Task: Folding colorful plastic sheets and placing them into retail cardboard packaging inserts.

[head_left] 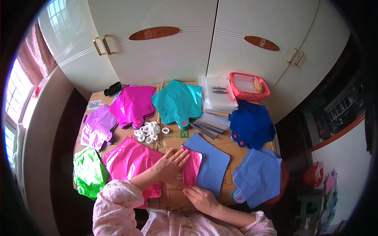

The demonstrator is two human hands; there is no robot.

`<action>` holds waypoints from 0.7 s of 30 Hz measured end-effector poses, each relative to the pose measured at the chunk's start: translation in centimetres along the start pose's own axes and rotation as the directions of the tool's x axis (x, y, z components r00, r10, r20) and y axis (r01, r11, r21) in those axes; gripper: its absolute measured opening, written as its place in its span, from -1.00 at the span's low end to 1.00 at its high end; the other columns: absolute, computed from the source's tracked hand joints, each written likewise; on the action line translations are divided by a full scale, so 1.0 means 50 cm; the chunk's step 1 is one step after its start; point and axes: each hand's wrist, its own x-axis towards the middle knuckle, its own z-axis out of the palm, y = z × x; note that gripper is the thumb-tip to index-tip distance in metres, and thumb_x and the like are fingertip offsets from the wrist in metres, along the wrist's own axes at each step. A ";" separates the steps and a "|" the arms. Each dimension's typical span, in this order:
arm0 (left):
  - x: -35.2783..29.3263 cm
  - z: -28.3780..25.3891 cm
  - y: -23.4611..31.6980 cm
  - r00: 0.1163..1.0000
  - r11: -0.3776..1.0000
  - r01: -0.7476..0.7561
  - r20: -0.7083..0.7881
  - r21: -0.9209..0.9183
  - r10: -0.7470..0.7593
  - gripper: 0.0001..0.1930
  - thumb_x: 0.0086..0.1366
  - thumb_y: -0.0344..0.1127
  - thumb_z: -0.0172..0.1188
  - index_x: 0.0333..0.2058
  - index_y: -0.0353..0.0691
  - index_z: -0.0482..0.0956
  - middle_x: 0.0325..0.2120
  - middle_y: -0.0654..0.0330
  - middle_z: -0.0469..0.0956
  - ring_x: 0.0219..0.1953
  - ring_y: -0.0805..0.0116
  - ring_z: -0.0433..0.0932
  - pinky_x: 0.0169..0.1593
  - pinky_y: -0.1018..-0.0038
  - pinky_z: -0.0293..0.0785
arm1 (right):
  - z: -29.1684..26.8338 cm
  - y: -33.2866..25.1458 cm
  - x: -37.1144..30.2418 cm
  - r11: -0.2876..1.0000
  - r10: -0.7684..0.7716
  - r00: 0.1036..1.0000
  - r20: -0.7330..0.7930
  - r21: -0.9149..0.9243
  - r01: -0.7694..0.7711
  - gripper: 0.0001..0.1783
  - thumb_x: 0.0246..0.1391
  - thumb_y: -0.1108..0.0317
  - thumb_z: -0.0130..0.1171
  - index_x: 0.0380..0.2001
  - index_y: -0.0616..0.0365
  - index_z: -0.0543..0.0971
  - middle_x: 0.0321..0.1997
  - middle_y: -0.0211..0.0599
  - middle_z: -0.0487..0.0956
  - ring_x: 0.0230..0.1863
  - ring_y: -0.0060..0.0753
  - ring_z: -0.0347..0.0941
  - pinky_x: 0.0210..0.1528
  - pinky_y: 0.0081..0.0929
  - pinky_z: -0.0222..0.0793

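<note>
Between my hands lies a folded pink foil balloon (191, 167), a narrow strip on top of a flat matte blue foil balloon (214, 164). My left hand (172, 164) lies flat with fingers stretched, the tips on the strip's left edge. At the strip's lower end, the extended fingers of my right hand (201, 198) touch it and the blue one's edge. Under my left forearm spreads a stack of shiny pink foil balloons (130, 161). To the right sits a light blue stack (258, 179) with a red dot on its tab.
Around the cardboard-covered table (169, 135) are green (90, 171), lilac (96, 126), magenta (134, 104), teal (177, 102) and dark blue (252, 126) foil stacks. White rings (149, 131), grey strips (212, 124), clear bags (218, 94) and a red basket (250, 95) lie among them. Cabinets (165, 55) stand behind.
</note>
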 end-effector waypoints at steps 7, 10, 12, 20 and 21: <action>0.021 0.000 -0.022 0.998 0.995 0.053 -0.032 0.083 -0.051 0.12 0.05 0.54 -0.13 0.27 -0.42 0.06 0.28 -0.11 0.08 0.35 0.07 0.03 0.36 0.05 -0.15 | 0.001 0.002 -0.020 0.998 -0.053 0.998 0.019 0.016 0.052 -0.61 -0.04 0.38 -0.02 -0.11 0.27 0.53 -0.01 -0.25 0.53 0.08 -0.33 0.41 0.14 -0.46 0.35; 0.020 -0.016 0.006 1.000 0.994 -0.016 0.022 0.104 0.014 0.07 0.04 0.45 0.00 0.27 -0.38 0.07 0.30 -0.05 0.08 0.35 0.10 0.05 0.37 0.13 -0.12 | 0.001 0.006 -0.035 0.996 -0.073 0.997 0.029 0.055 0.071 -0.61 -0.04 0.37 -0.02 -0.12 0.25 0.54 0.00 -0.27 0.54 0.09 -0.34 0.41 0.14 -0.46 0.36; 0.013 0.004 0.019 0.988 0.985 -0.139 -0.057 0.099 0.145 0.06 0.03 0.40 0.05 0.27 -0.38 0.07 0.29 -0.06 0.08 0.35 0.10 0.05 0.37 0.15 -0.10 | -0.004 0.009 -0.043 0.993 -0.083 0.996 0.043 0.091 0.079 -0.63 -0.03 0.37 -0.01 -0.13 0.22 0.56 0.01 -0.29 0.54 0.11 -0.36 0.40 0.13 -0.47 0.37; 0.006 -0.008 0.020 0.998 0.999 -0.051 -0.030 0.004 0.051 0.09 -0.04 0.47 0.08 0.32 -0.15 0.03 0.28 -0.17 0.06 0.31 -0.28 0.01 0.34 0.04 -0.06 | -0.047 0.095 0.005 0.950 -0.047 0.999 0.017 0.308 0.039 -0.85 0.01 0.40 0.10 -0.32 0.13 0.58 -0.27 -0.31 0.58 -0.21 -0.23 0.52 -0.14 -0.38 0.47; 0.008 -0.011 0.022 0.998 0.998 -0.054 -0.017 0.028 0.054 0.08 -0.05 0.49 0.07 0.33 -0.05 0.02 0.28 -0.16 0.06 0.29 -0.34 0.00 0.31 -0.03 -0.05 | -0.067 0.122 0.026 0.948 0.004 1.000 0.005 0.318 -0.006 -0.88 0.01 0.39 0.13 -0.35 0.13 0.57 -0.32 -0.32 0.58 -0.27 -0.20 0.52 -0.19 -0.35 0.47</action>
